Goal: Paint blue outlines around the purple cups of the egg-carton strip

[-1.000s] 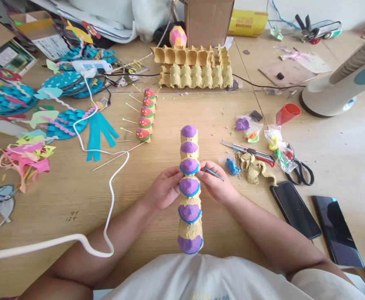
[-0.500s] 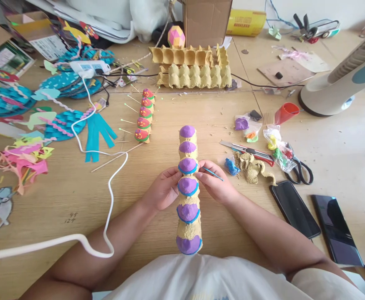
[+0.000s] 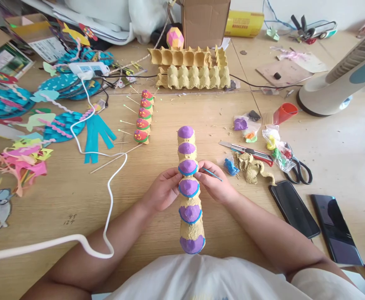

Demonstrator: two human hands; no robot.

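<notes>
A strip cut from an egg carton [image 3: 192,227] runs lengthwise in front of me, its several bumps capped with purple clay. Thin blue clay lines edge the lower rims of the nearer caps; the two farthest show none. My left hand [image 3: 165,189] grips the strip's left side near its middle, thumb on the edge and the other fingers partly hidden. On the opposite side, my right hand [image 3: 215,183] is closed, with its fingertips against the carton's edge beside the third cap. A thin blue clay strip [image 3: 212,173] sticks out between its fingers.
Blue clay [image 3: 231,166], a utility knife [image 3: 247,152], torn carton scraps [image 3: 252,168], scissors [image 3: 299,170] and two phones [image 3: 295,208] lie to the right. A red-and-green carton caterpillar [image 3: 143,118] stands ahead left. A white cable [image 3: 109,196] crosses the left side; egg cartons [image 3: 198,77] sit behind.
The egg carton strip has turned slightly, its near end swinging right and its far end a little left. Both hands keep their hold, and the blue clay strip stays in my right fingers.
</notes>
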